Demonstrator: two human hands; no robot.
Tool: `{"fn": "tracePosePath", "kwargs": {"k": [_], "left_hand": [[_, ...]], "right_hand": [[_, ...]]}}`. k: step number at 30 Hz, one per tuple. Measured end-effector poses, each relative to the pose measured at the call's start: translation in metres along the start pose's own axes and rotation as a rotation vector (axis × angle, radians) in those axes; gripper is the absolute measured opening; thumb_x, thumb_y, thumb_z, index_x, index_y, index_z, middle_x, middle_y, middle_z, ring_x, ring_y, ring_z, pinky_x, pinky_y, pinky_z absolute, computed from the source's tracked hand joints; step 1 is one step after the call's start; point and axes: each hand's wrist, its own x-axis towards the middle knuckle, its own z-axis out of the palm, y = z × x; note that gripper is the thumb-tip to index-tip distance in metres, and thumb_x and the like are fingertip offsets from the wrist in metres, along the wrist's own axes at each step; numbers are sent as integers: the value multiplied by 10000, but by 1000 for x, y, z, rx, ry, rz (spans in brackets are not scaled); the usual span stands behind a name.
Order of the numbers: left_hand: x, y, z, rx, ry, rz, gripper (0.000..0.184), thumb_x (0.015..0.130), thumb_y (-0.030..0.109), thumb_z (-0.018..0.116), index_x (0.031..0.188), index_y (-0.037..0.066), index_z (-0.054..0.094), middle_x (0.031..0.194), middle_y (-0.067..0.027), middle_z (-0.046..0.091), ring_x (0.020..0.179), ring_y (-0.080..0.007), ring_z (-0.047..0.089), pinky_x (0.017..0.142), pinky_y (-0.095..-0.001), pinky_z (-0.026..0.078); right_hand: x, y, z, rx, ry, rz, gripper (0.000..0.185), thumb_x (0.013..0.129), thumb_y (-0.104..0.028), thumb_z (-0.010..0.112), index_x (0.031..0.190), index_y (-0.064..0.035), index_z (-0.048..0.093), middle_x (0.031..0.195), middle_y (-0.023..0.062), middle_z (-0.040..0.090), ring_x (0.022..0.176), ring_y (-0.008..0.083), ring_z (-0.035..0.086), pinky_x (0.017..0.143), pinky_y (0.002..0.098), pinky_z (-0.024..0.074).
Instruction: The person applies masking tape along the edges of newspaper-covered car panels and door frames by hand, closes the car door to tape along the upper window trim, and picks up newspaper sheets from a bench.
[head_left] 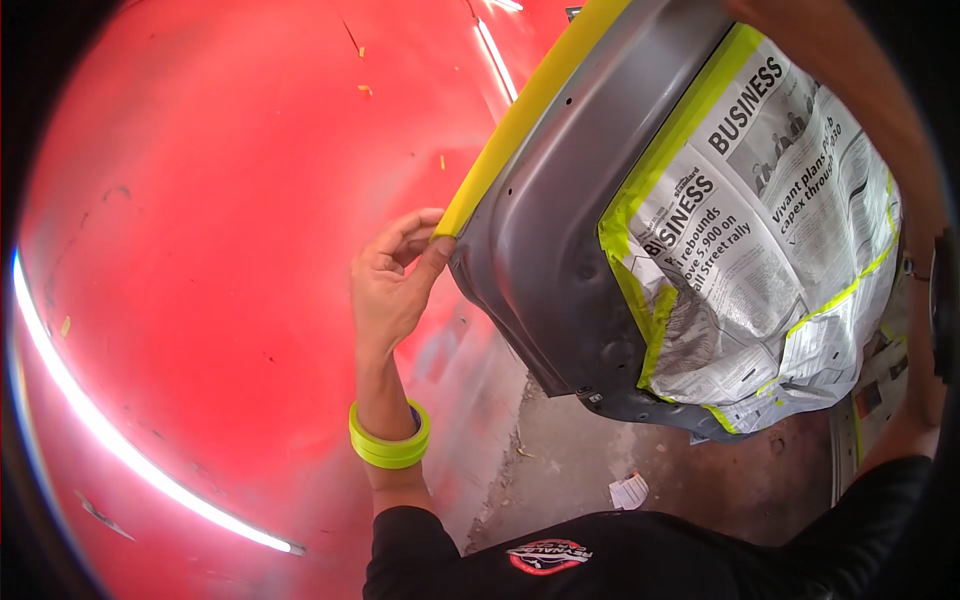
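A grey car panel, apparently a door or tailgate, stands tilted in front of me. A yellow strip of tape runs along its left edge. At the strip's lower end, my left hand is closed, thumb and fingers pinching the tape at the panel's corner. Around my left forearm hangs a lime-yellow tape roll. Newspaper sheets cover the panel's opening, bordered with lime tape. On the right, an arm reaches up past the panel; its hand is beyond the top edge.
A red wall with bits of tape on it fills the left. Light tubes glow along it. A crumpled paper scrap lies on the stained concrete floor below the panel.
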Motion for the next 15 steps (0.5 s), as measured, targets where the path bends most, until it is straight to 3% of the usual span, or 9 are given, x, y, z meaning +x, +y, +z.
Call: {"fn": "tracePosePath", "kwargs": {"k": [9,13,15], "left_hand": [[0,1,9,149,41,35,315,896,-49,660,1207,-58,609,978,-91,713,902,-137,677,855,-288,546],[2,0,6,52,29,-65,386,871,-24,684,1247,-37,599,1061,-114,708,913,-144,691,922,-323,524],[5,-3,3,-4,2,-92,393,875,-23,677,1258,-37,591,1117,-127,694,938,-147,686,929,-324,521]], "right_hand": [[-6,2,5,-97,59,33,40,780,-101,693,753,-74,706,720,96,673,715,226,676,633,374,537],[-6,2,7,-173,107,57,44,770,-89,692,729,-80,704,698,89,669,681,224,681,610,375,542],[-2,5,8,-189,23,103,69,755,-75,682,688,-87,685,688,80,668,682,216,684,602,378,544]]}}
